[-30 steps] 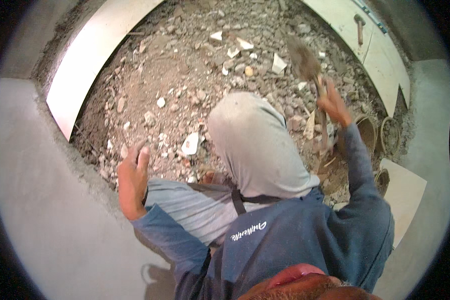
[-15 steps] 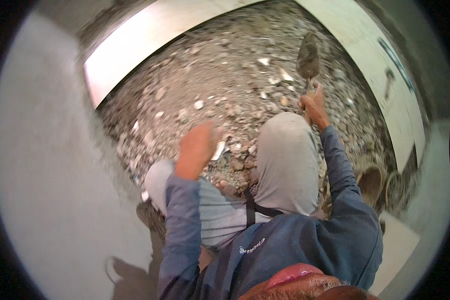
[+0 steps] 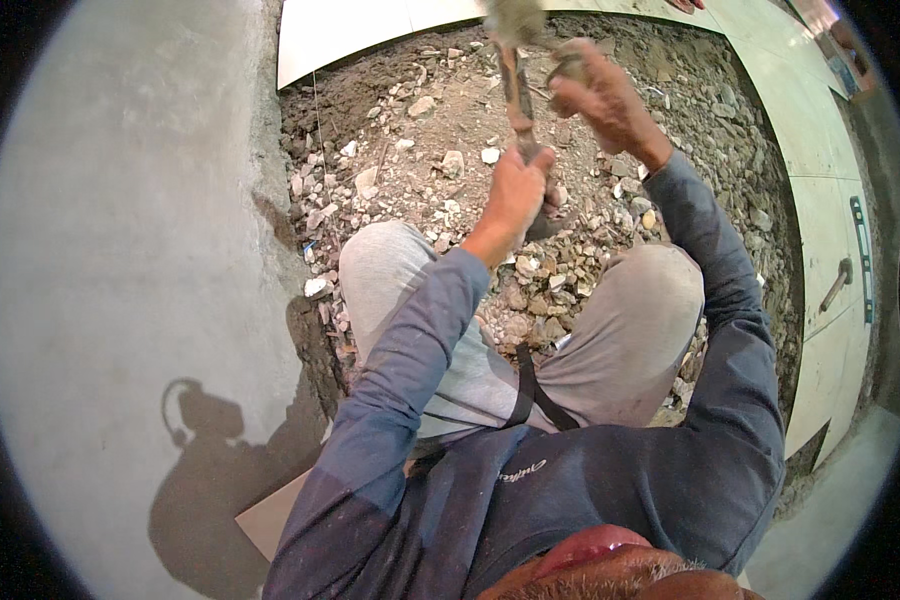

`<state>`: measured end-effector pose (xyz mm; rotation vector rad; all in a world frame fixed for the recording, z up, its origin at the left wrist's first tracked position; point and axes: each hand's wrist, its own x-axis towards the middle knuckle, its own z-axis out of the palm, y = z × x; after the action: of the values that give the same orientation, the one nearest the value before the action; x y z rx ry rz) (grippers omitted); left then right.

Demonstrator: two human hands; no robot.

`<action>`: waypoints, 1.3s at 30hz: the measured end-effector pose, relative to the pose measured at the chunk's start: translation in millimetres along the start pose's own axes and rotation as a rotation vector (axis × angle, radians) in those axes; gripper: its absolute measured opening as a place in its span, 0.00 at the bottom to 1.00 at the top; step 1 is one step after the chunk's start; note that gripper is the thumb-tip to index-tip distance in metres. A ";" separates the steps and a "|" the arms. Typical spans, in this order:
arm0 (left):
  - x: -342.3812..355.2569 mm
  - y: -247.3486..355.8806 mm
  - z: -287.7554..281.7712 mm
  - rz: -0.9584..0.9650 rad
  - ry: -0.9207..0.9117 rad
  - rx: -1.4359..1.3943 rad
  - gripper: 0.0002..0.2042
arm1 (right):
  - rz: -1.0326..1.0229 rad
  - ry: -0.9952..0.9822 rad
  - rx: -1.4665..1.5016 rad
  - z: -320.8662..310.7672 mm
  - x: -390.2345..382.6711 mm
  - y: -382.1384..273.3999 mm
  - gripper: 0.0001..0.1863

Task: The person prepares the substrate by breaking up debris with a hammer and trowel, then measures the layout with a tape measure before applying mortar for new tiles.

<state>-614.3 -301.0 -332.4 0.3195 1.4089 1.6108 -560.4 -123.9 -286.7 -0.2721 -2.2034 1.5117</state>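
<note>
My left hand (image 3: 517, 197) is closed around a narrow, brown-and-grey hand tool (image 3: 516, 95) that points away from me over the rubble. A blurred, pale grey lump (image 3: 515, 22) shows at its far end; whether it belongs to this tool cannot be told. Just right of the shaft is my right hand (image 3: 610, 105), raised, its fingers curled round a short dark piece (image 3: 568, 68) smeared by motion. Beneath both hands lies a bed of broken stone and dirt (image 3: 450, 165), between and beyond my bent knees.
Pale tiles (image 3: 820, 215) border the rubble on the right and far side. On the right tiles rest a hammer (image 3: 836, 287) and a blue spirit level (image 3: 862, 250). A grey plastered surface (image 3: 140, 220) fills the left. A thin string (image 3: 318, 120) runs along the left.
My left hand has moved forward and right and now grips a tool. My right hand, which held a trowel out to the right, has swung inward beside it. The view has shifted.
</note>
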 end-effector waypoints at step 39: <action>-22.4 68.6 -27.1 0.168 0.297 -0.178 0.08 | 0.403 0.032 -0.292 55.7 68.1 230.0 0.22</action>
<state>-653.9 -328.4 -272.2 0.0981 1.4741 1.9705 -667.0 -55.4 -497.8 -0.8722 -2.4432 1.3518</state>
